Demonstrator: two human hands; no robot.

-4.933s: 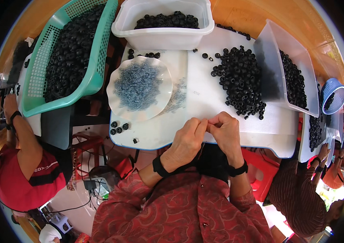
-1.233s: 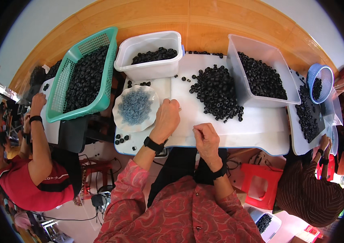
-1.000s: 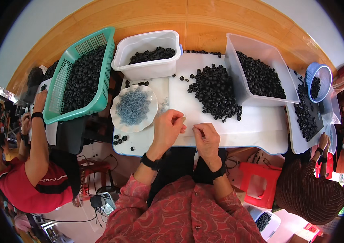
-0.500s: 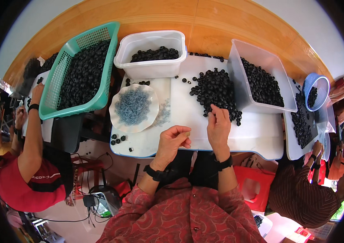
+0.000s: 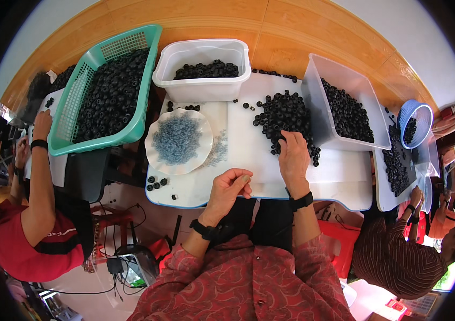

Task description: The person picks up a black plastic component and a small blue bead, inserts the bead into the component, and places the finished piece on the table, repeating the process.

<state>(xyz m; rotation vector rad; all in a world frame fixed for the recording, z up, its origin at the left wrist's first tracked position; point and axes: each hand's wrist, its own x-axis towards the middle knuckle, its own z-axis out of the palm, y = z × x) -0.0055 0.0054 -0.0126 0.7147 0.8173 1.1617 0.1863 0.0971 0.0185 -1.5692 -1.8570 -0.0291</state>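
Observation:
A heap of small black round parts with holes lies on the white table. My right hand is at the heap's near edge, fingers bent and drawn together among the parts. What its fingertips grip, if anything, is hidden. Closer to the table's front edge, my left hand is closed in a pinch, thumb against forefinger, above the tabletop. Anything between those fingers is too small to make out. To its left stands a white scalloped plate full of small bluish clear pieces.
A green basket, a white tub and a clear bin hold more black parts. Loose ones lie at the table's left corner. Co-workers sit on both sides, one in a red shirt, one in striped clothing.
My right hand has shifted slightly up and right at the heap, and its fingers have drawn closer together. My left hand stays pinched in nearly the same place.

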